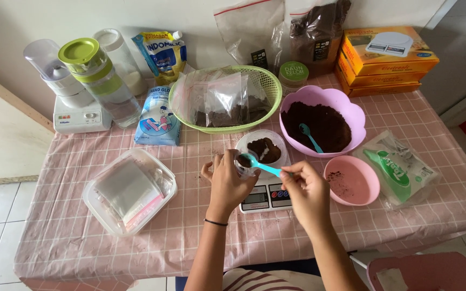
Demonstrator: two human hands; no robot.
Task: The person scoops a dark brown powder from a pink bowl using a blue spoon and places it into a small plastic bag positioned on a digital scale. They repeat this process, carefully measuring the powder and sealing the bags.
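**A:** What are the two hands doing, there in the middle of the frame?

**B:** The left hand (227,180) is curled around a small clear cup (245,165), gripping it just left of the digital scale (265,196). The right hand (306,188) pinches the handle of a turquoise spoon (260,165) between its fingertips, the bowl of the spoon sitting right over the mouth of the cup with some dark brown powder in it.

**A:** And what is on the scale?

**B:** A clear round container (262,148) stands on its platform, just above the hands, with a lump of the same dark powder inside.

**A:** Where does the rest of the powder lie?

**B:** To the upper right of centre, in a purple scalloped bowl (346,108), with a second turquoise spoon (310,137) stuck into it. Below that, to the right of the right hand, sits a smaller pink bowl (360,183) with only a few dark crumbs.

**A:** Anything on the left side?

**B:** A clear lidded box (128,191) of flat plastic bags in the lower left of the table, well apart from the hands. A green mesh basket (268,86) holding filled bags is at top centre, and a blender (76,91) with a green-lidded jar stands in the upper left.

**A:** And the surface?

**B:** A pink checked tablecloth (71,237) covers it all.
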